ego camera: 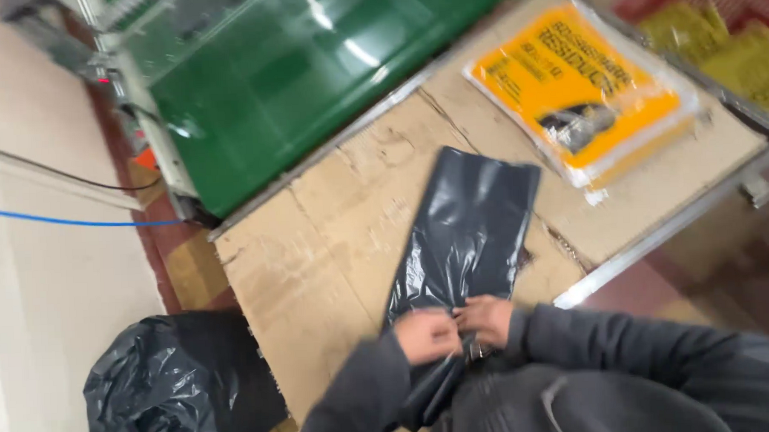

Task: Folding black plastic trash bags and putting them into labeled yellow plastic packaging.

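Observation:
A flat black plastic bag [468, 230] lies lengthwise on a cardboard-covered table [334, 243]. My left hand [426, 335] and my right hand [488, 318] meet at the bag's near end, both pinching its edge close to my body. Dark grey sleeves cover both arms. The bag's near end is partly hidden under my hands and jacket.
A yellow and orange plastic pack [580, 86] of bags lies at the table's far right. A green conveyor belt [286, 75] runs along the far side. A full black rubbish bag [165, 385] sits on the floor at left. A blue cable [61, 220] crosses the pale wall.

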